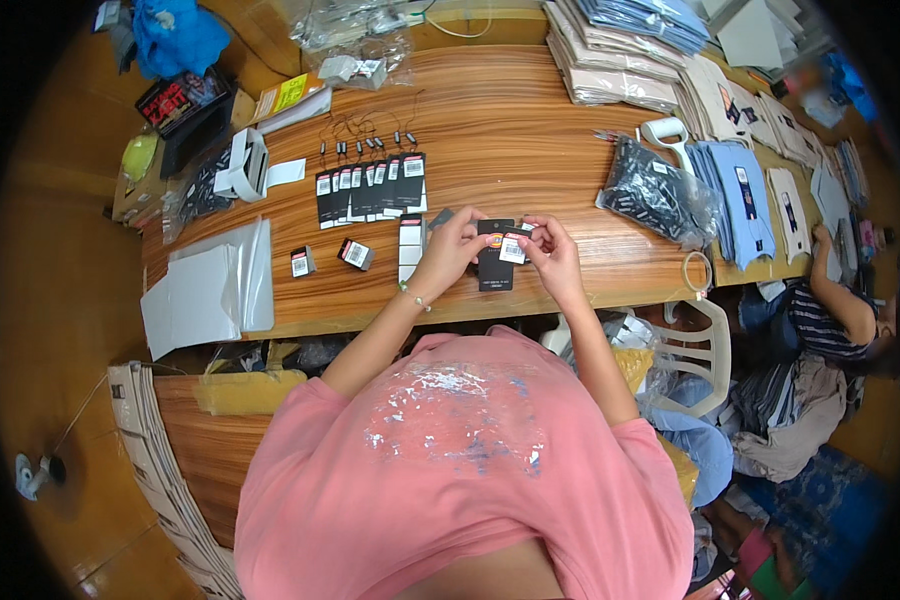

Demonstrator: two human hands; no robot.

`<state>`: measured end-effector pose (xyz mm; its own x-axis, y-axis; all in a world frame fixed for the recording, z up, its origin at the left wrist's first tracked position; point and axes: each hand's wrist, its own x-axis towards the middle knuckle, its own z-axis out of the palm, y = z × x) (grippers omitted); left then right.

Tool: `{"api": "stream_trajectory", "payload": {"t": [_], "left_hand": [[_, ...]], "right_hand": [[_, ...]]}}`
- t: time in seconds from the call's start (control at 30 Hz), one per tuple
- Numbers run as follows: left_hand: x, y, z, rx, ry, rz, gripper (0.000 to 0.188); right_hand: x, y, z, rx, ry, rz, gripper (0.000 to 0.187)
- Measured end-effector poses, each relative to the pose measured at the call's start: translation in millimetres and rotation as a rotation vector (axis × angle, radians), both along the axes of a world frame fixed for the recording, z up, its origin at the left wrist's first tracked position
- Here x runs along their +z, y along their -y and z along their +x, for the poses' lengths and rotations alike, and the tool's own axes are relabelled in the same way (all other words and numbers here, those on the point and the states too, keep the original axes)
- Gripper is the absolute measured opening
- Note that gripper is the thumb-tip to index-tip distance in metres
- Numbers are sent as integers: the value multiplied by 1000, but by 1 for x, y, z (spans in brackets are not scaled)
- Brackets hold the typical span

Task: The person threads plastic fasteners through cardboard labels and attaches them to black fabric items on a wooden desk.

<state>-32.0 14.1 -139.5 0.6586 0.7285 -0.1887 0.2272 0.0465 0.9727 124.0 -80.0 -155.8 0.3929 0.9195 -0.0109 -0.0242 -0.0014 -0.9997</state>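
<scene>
My left hand (pixel 457 246) pinches the left edge of a black hang tag (pixel 495 276) near the table's front edge. A small white barcode label (pixel 511 251) lies over the upper right of that tag, with the fingers of my right hand (pixel 553 258) closed on its edge. Whether the label is stuck down, I cannot tell. Beside my left wrist is a strip of white labels (pixel 408 245), partly covered. Farther left sit two small stacks of barcode labels (pixel 355 254). Beyond them, a row of black hang tags (pixel 370 190) with dark strings overlaps across the tabletop (pixel 500 130).
To the right lies a clear bag of black pieces (pixel 650 185) beside a white handled tool (pixel 667 132). Folded blue shirts (pixel 735 195) and packed garment stacks (pixel 610 75) line the far right. Plastic sleeves (pixel 256 270) lie left. A white chair (pixel 710 360) and a person in stripes (pixel 825 318) are right.
</scene>
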Motion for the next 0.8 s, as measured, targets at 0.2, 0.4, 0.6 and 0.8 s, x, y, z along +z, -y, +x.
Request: {"api": "stream_trajectory", "payload": {"t": [0.2,0.4,0.6,0.8], "left_hand": [[4,11,12,-35,60,-100,17],[0,15,18,-76,13,-50,12],[3,27,31,25,51,-122,20],[0,36,34,25,-7,-156,27]], "right_hand": [[8,17,8,-14,87,13,25],[7,24,12,-4,157,24,25],[8,50,89,-257,84,-98,29],[-14,96,279,-758,793,-242,11]]}}
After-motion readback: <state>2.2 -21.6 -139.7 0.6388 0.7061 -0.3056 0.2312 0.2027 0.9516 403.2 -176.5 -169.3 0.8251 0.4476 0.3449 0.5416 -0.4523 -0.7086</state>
